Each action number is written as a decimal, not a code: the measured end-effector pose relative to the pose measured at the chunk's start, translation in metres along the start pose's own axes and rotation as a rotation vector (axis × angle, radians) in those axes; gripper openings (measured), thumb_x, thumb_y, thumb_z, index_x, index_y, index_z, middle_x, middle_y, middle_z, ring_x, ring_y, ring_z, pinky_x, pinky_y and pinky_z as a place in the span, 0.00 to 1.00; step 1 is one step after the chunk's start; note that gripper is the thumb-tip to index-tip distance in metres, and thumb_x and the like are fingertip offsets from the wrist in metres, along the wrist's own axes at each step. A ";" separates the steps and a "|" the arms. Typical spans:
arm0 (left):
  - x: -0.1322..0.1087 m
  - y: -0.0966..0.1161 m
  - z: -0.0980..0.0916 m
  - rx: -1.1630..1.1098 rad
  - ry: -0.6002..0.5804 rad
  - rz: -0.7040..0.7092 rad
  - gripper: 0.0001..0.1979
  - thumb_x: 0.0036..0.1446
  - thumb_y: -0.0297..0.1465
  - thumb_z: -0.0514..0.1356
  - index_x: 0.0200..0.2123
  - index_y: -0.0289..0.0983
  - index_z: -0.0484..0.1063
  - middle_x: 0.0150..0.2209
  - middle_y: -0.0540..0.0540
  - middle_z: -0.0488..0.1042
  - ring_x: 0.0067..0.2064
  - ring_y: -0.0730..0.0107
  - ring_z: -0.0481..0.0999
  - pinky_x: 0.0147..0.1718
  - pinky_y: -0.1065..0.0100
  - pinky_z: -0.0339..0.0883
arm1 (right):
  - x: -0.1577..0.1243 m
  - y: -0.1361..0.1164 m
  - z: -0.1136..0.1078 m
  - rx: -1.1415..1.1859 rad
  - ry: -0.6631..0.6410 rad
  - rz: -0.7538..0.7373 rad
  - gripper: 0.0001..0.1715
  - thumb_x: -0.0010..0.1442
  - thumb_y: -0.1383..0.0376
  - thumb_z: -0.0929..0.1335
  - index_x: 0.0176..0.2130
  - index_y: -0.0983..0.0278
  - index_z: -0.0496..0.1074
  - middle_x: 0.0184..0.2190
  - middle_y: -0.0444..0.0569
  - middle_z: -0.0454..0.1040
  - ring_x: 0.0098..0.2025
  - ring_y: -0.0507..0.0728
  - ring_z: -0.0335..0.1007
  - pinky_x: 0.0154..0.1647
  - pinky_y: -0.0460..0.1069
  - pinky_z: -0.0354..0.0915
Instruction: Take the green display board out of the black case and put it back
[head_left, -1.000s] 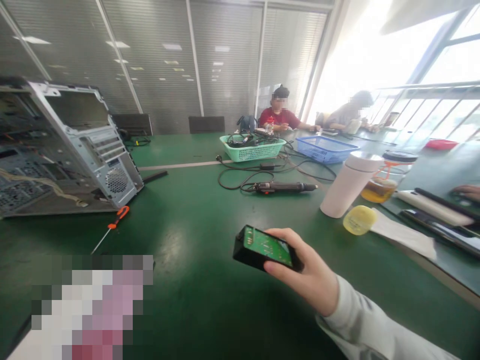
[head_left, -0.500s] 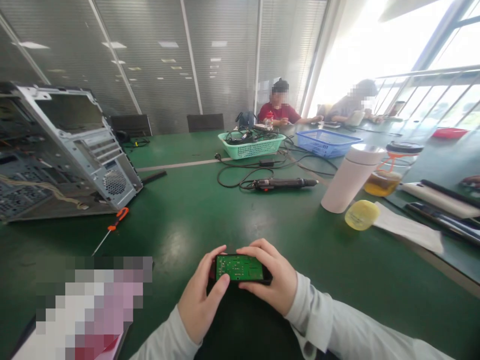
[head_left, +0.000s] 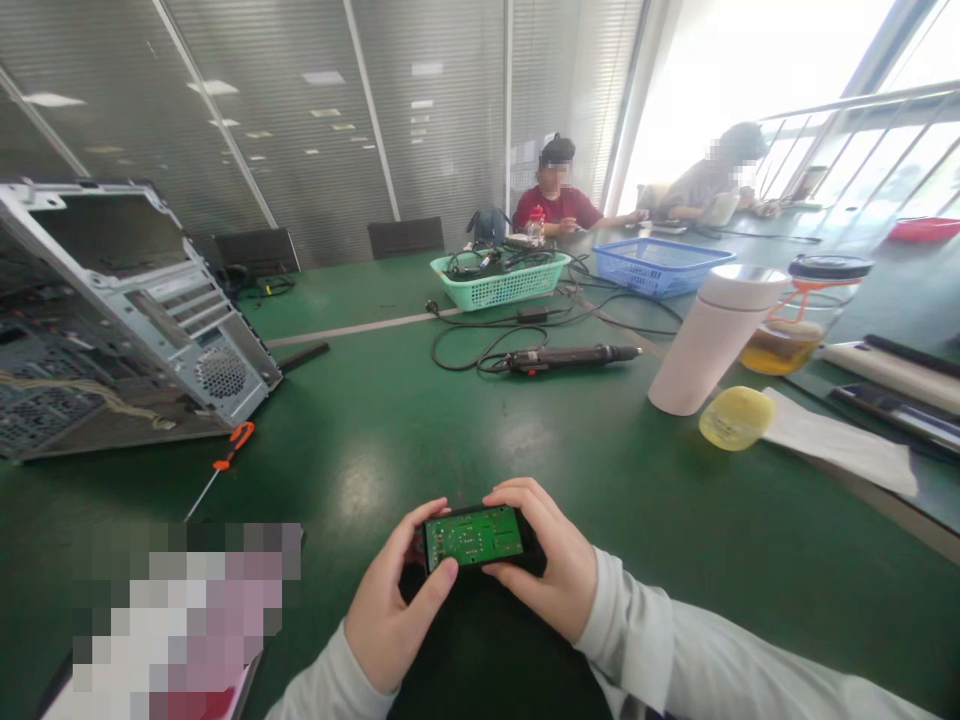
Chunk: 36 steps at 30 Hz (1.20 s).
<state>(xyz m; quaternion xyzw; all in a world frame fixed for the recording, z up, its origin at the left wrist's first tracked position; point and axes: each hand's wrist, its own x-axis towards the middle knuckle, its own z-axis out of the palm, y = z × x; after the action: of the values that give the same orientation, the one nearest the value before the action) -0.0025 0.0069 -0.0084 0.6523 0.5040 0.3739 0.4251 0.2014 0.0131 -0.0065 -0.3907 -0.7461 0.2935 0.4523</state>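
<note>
Both my hands hold a small black box with a green circuit board [head_left: 473, 536] showing on top, close to me over the green table [head_left: 420, 420]. My left hand [head_left: 390, 610] grips its left end, thumb lying along the front edge. My right hand [head_left: 544, 565] wraps the right end, fingers curled over the top. An open computer case [head_left: 112, 320] lies on its side at the far left. An orange-handled screwdriver [head_left: 225, 465] rests on the table beside it.
An electric screwdriver with cable [head_left: 570, 356] lies mid-table. Behind it stand a green basket [head_left: 499, 283] and a blue basket [head_left: 656, 267]. A white tumbler [head_left: 712, 340], a jar [head_left: 802, 320] and a yellow lid [head_left: 736, 418] are at right. Two people sit at the far end.
A second ago only my right hand held the box out over the table. It came back toward me and my left hand took hold of its left end.
</note>
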 end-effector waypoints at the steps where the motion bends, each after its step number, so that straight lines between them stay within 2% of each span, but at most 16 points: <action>1: 0.000 0.000 -0.001 0.021 -0.006 0.014 0.23 0.58 0.37 0.58 0.56 0.36 0.62 0.55 0.37 0.71 0.56 0.50 0.70 0.52 0.56 0.64 | 0.000 0.001 0.000 0.008 0.004 0.004 0.28 0.50 0.76 0.68 0.49 0.60 0.61 0.47 0.50 0.65 0.50 0.59 0.63 0.52 0.55 0.62; 8: -0.002 0.001 0.000 0.109 0.000 0.059 0.25 0.56 0.31 0.58 0.57 0.37 0.60 0.54 0.38 0.70 0.51 0.51 0.72 0.49 0.54 0.65 | 0.001 -0.004 -0.001 0.074 0.030 0.086 0.22 0.53 0.71 0.67 0.48 0.60 0.64 0.47 0.49 0.66 0.51 0.60 0.62 0.53 0.56 0.59; 10: -0.002 -0.001 0.000 0.074 0.019 0.034 0.24 0.57 0.34 0.58 0.56 0.36 0.62 0.51 0.37 0.72 0.49 0.51 0.73 0.47 0.55 0.65 | 0.000 -0.008 -0.003 0.110 0.019 0.155 0.20 0.54 0.66 0.69 0.47 0.61 0.65 0.44 0.49 0.69 0.47 0.60 0.65 0.49 0.55 0.61; 12: -0.003 -0.002 0.001 0.043 0.015 0.015 0.23 0.58 0.39 0.58 0.54 0.35 0.64 0.44 0.39 0.76 0.43 0.53 0.75 0.43 0.57 0.67 | 0.000 -0.011 -0.004 0.159 0.002 0.244 0.20 0.54 0.61 0.70 0.46 0.62 0.67 0.39 0.48 0.70 0.41 0.59 0.66 0.43 0.53 0.62; 15: -0.006 -0.003 0.001 -0.008 -0.056 0.023 0.27 0.58 0.45 0.57 0.56 0.36 0.63 0.32 0.47 0.77 0.33 0.59 0.76 0.35 0.63 0.68 | 0.002 -0.011 -0.002 0.280 -0.048 0.420 0.20 0.54 0.53 0.68 0.43 0.63 0.68 0.29 0.44 0.67 0.31 0.56 0.66 0.33 0.50 0.65; 18: -0.007 0.000 0.000 -0.143 -0.090 0.038 0.35 0.55 0.51 0.58 0.60 0.37 0.60 0.28 0.49 0.75 0.28 0.63 0.73 0.28 0.68 0.64 | 0.006 -0.008 0.002 0.462 -0.166 0.654 0.28 0.48 0.43 0.67 0.34 0.63 0.66 0.21 0.40 0.62 0.18 0.50 0.60 0.16 0.45 0.60; 20: -0.006 0.002 0.000 -0.216 -0.072 0.035 0.36 0.51 0.56 0.58 0.54 0.36 0.66 0.29 0.48 0.75 0.28 0.63 0.73 0.27 0.68 0.63 | 0.010 -0.009 0.003 0.592 -0.291 0.826 0.29 0.45 0.40 0.65 0.29 0.63 0.64 0.18 0.40 0.62 0.14 0.49 0.57 0.11 0.43 0.56; 22: -0.004 0.004 -0.001 -0.245 -0.043 0.026 0.34 0.50 0.60 0.55 0.44 0.36 0.72 0.27 0.49 0.73 0.27 0.65 0.71 0.26 0.68 0.62 | 0.013 -0.012 0.003 0.717 -0.441 1.005 0.29 0.52 0.42 0.60 0.25 0.65 0.64 0.15 0.44 0.64 0.12 0.50 0.59 0.10 0.43 0.55; 24: -0.001 0.006 -0.001 -0.260 -0.015 0.004 0.33 0.52 0.61 0.50 0.32 0.36 0.73 0.19 0.51 0.68 0.21 0.69 0.65 0.23 0.69 0.59 | 0.016 -0.017 0.002 0.836 -0.546 1.161 0.33 0.61 0.48 0.50 0.22 0.65 0.64 0.12 0.48 0.64 0.10 0.50 0.58 0.09 0.43 0.55; 27: 0.004 0.008 -0.001 -0.293 -0.019 -0.048 0.35 0.51 0.63 0.45 0.23 0.37 0.69 0.12 0.56 0.59 0.16 0.73 0.57 0.20 0.69 0.53 | 0.020 -0.024 0.001 0.992 -0.530 1.266 0.38 0.66 0.54 0.41 0.20 0.64 0.62 0.09 0.45 0.60 0.09 0.48 0.54 0.09 0.40 0.52; 31: 0.010 0.009 -0.002 -0.344 -0.010 -0.097 0.36 0.46 0.65 0.47 0.24 0.37 0.70 0.11 0.56 0.59 0.15 0.73 0.56 0.19 0.69 0.53 | 0.024 -0.027 -0.001 1.081 -0.432 1.275 0.40 0.68 0.52 0.41 0.21 0.64 0.61 0.09 0.44 0.61 0.09 0.48 0.56 0.11 0.40 0.53; 36: 0.012 0.009 -0.002 -0.387 0.008 -0.147 0.36 0.44 0.65 0.51 0.27 0.35 0.72 0.12 0.56 0.63 0.16 0.73 0.61 0.19 0.70 0.56 | 0.026 -0.022 -0.004 1.012 -0.389 1.271 0.39 0.70 0.52 0.42 0.24 0.66 0.63 0.14 0.45 0.65 0.13 0.48 0.64 0.15 0.40 0.59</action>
<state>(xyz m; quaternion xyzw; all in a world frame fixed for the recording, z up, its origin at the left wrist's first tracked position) 0.0013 0.0178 0.0020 0.5185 0.4704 0.4344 0.5667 0.1907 0.0236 0.0241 -0.4293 -0.2267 0.8545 0.1848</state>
